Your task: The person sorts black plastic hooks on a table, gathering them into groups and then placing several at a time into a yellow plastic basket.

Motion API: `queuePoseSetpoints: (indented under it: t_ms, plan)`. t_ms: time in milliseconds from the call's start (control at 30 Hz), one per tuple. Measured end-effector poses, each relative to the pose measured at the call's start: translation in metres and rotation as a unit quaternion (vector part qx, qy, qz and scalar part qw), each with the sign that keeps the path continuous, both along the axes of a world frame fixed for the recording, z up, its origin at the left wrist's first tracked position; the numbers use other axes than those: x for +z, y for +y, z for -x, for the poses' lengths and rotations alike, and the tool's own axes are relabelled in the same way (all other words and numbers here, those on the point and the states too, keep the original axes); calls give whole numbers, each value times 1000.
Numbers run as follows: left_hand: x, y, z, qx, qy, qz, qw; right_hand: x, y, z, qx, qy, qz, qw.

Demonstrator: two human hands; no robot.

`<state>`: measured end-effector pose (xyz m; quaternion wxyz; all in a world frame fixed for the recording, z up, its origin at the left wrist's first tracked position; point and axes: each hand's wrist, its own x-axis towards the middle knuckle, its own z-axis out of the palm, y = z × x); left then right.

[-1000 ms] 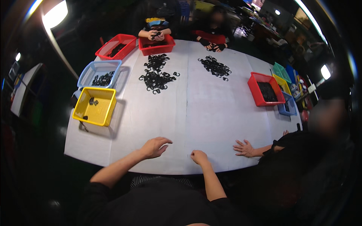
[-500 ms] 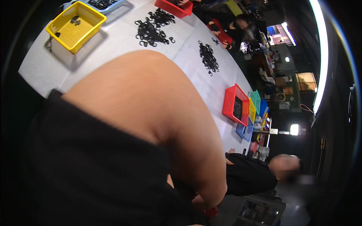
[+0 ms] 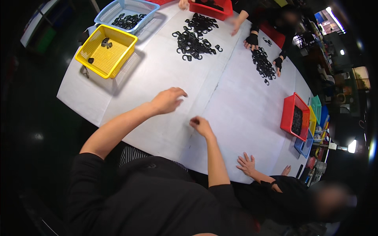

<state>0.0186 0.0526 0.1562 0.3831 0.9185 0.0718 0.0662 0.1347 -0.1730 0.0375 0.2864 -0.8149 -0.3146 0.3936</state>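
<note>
My left hand [image 3: 170, 100] is over the white table with its fingers apart and slightly bent, holding nothing I can see. My right hand [image 3: 201, 126] is just nearer to me and to the right, its fingers curled in; what they hold, if anything, is hidden. Beyond my hands lies a pile of black plastic hooks [image 3: 193, 45], apart from both. A yellow basket [image 3: 125, 63] to the left holds a few small black pieces. Behind it, a light blue basket [image 3: 146, 24] contains several black pieces.
Across the white table [image 3: 236, 114], a co-worker's black-gloved hands [image 3: 252, 40] flank another pile of black hooks [image 3: 263, 65]. A bare hand [image 3: 238, 24] is near a red basket [image 3: 226, 11]. At right, another person's hand [image 3: 247, 164] rests near the edge; beyond stands a red basket [image 3: 290, 114].
Before, a bare arm and dark sleeve filled much of the view; now both my hands show over the table. The baskets and piles appear farther right in the picture. The gloved hands have reached their pile.
</note>
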Motion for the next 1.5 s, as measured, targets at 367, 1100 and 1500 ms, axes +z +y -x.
queuePoseSetpoints:
  t_ms: [367, 1100, 1500]
  plan:
    - [-168, 107, -29, 356, 67, -196, 911, -4, 194, -96, -73, -266, -147, 950]
    - [-152, 107, -39, 362, 78, -173, 912, -39, 299, -162, -116, -425, -82, 894]
    - [-174, 190, -212, 274, -53, -113, 954, -37, 279, -201, -122, -386, -106, 908]
